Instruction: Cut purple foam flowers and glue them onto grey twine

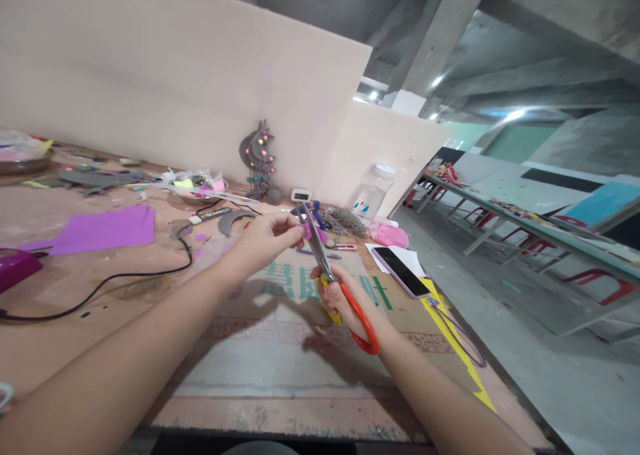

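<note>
My right hand grips a pair of scissors with orange and yellow handles, its metal blades parted and pointing away from me. Between and beside the blades shows a small purple piece, pinched at its left by the fingertips of my left hand. Both hands are raised over a flat cardboard sheet with green characters on it. Part of the purple piece is hidden by the blades and fingers.
Purple sheets and a black cable lie to the left. Behind my hands stand a grey ornament with coloured beads, a small digital clock and a clear jar. A phone lies at right, near the table edge.
</note>
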The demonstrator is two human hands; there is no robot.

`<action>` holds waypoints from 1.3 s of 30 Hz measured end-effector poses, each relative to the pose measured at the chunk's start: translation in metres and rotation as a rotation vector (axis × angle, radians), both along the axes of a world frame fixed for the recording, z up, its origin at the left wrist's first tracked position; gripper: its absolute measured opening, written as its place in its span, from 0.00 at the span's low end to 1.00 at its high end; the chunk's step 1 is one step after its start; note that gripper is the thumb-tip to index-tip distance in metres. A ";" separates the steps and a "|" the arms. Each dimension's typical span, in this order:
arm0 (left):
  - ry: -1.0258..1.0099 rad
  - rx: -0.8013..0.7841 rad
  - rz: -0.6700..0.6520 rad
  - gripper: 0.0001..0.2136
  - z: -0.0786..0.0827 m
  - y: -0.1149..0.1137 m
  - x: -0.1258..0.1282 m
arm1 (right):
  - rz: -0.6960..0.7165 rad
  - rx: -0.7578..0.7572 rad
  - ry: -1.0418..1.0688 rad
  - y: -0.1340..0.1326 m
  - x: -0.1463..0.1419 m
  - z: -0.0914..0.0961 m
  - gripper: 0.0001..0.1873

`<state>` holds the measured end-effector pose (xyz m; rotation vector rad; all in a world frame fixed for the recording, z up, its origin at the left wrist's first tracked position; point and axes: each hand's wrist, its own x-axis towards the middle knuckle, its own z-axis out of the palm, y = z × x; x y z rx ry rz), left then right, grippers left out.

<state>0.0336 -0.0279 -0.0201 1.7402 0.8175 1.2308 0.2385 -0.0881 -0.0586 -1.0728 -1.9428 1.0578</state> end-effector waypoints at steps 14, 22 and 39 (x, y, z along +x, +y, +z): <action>0.040 -0.001 0.035 0.12 0.000 0.000 -0.002 | -0.002 -0.034 -0.014 0.001 0.001 0.000 0.29; 0.056 0.012 0.040 0.14 0.003 -0.002 -0.002 | -0.009 -0.031 -0.012 0.001 0.000 0.002 0.29; 0.051 -0.002 0.037 0.13 0.001 -0.002 -0.002 | -0.007 -0.012 0.007 0.002 0.000 -0.001 0.29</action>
